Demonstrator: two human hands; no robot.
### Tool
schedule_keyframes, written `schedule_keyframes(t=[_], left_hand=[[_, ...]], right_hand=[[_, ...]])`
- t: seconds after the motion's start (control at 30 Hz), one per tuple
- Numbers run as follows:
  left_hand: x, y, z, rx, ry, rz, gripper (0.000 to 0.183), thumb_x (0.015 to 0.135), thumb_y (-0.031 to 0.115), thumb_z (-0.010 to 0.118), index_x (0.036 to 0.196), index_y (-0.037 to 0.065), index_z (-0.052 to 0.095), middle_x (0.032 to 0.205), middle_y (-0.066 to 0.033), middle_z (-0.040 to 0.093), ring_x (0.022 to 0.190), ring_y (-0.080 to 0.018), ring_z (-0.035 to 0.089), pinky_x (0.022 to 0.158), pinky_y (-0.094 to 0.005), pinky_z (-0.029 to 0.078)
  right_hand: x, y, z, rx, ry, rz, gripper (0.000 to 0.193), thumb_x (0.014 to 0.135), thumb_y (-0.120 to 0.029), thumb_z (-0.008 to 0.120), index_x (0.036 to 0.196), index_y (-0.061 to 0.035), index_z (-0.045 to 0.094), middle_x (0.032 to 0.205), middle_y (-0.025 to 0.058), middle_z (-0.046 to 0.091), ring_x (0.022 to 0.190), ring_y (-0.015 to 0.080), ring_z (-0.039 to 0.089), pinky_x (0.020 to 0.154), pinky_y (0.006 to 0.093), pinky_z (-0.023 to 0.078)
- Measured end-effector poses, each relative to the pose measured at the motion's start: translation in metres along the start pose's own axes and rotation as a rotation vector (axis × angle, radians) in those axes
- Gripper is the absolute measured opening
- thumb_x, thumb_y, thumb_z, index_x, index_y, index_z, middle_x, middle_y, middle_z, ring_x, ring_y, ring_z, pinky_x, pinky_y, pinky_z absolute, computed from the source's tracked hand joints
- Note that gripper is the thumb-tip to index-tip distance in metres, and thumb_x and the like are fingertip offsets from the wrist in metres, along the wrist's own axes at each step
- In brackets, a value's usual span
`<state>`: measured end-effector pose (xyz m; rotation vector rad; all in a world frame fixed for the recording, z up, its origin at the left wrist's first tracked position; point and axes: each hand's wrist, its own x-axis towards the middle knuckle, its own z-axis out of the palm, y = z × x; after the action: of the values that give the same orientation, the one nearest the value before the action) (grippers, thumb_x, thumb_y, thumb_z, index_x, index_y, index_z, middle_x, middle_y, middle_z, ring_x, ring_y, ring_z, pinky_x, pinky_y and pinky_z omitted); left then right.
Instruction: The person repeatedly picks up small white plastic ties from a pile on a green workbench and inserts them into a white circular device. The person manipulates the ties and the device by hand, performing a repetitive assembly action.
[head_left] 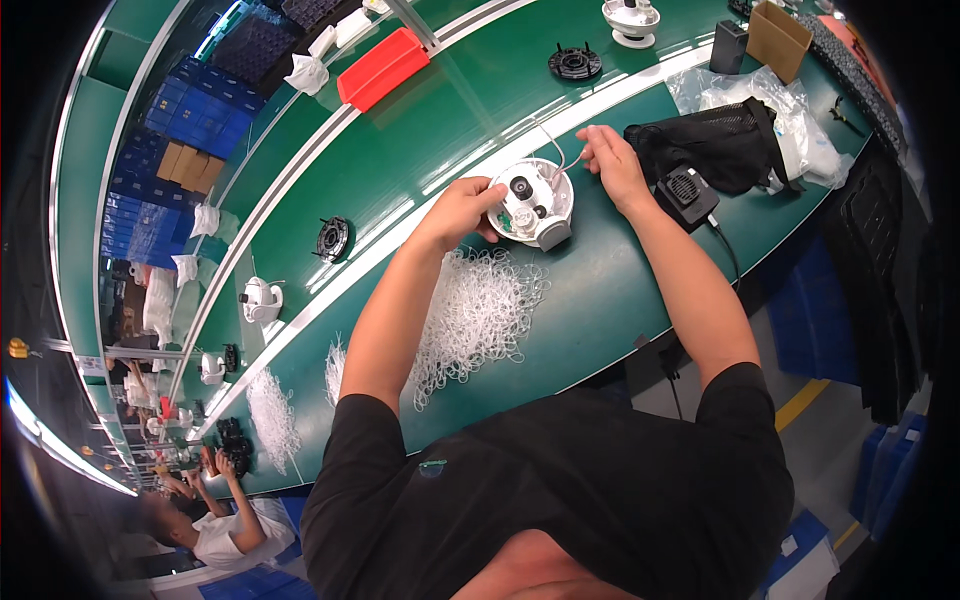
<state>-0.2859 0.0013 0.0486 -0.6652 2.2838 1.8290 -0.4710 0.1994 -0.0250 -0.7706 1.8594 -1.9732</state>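
A round white camera housing [530, 225] lies tilted on the green bench, its inside showing a black lens, a clear round part and a bit of green circuit board. My left hand [468, 212] grips its left rim, thumb on top and fingers underneath. From the housing a thin white cable [562, 140] curves upward. Just right of that cable is my right hand [612, 165], its fingers loosely bent and slightly apart, with nothing visible in them. Below the housing spreads a heap of small white cable loops [480, 315], partly behind my left forearm.
On my right are a black mesh bag [710, 150], a black device with a grille [685, 195] and cord, clear plastic bags [810, 150] and a cardboard box [778, 40]. Black round bases [333, 240] and a red bin [384, 70] stand beyond. A co-worker [220, 530] sits far left.
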Motion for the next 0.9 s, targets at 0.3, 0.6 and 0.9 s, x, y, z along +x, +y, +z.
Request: schedule_keyframes(t=[0.3, 0.6, 0.9], left_hand=[[0.047, 0.01, -0.057, -0.628, 0.462, 0.143, 0.033, 0.105, 0.016, 0.045, 0.123, -0.011, 0.049, 0.12, -0.0238, 0.06, 0.099, -0.0332, 0.067, 0.081, -0.0406, 0.063], [0.085, -0.038, -0.108, -0.889, 0.745, 0.161, 0.044, 0.102, 0.022, 0.056, 0.129, -0.011, 0.045, 0.121, -0.025, 0.057, 0.103, -0.0391, 0.065, 0.08, -0.0434, 0.064], [-0.027, -0.014, -0.002, 0.735, 0.064, 0.166, 0.025, 0.078, 0.02, 0.081, 0.091, 0.003, 0.068, 0.08, -0.0082, 0.07, 0.074, -0.0213, 0.066, 0.065, -0.0367, 0.051]], right_hand=[[-0.009, -0.01, 0.008, -0.302, -0.09, -0.155, 0.029, 0.096, -0.029, 0.062, 0.107, -0.0026, 0.063, 0.089, 0.009, 0.069, 0.078, 0.018, 0.064, 0.073, 0.0321, 0.051], [-0.006, -0.003, 0.009, -0.302, -0.116, -0.185, 0.019, 0.092, -0.02, 0.066, 0.099, -0.0014, 0.067, 0.084, 0.0065, 0.069, 0.073, 0.0158, 0.063, 0.07, 0.0298, 0.05], [-0.009, -0.005, 0.011, -0.296, -0.129, -0.149, 0.021, 0.093, -0.021, 0.065, 0.1, -0.0022, 0.068, 0.085, 0.0046, 0.069, 0.075, 0.0128, 0.061, 0.071, 0.0283, 0.05]])
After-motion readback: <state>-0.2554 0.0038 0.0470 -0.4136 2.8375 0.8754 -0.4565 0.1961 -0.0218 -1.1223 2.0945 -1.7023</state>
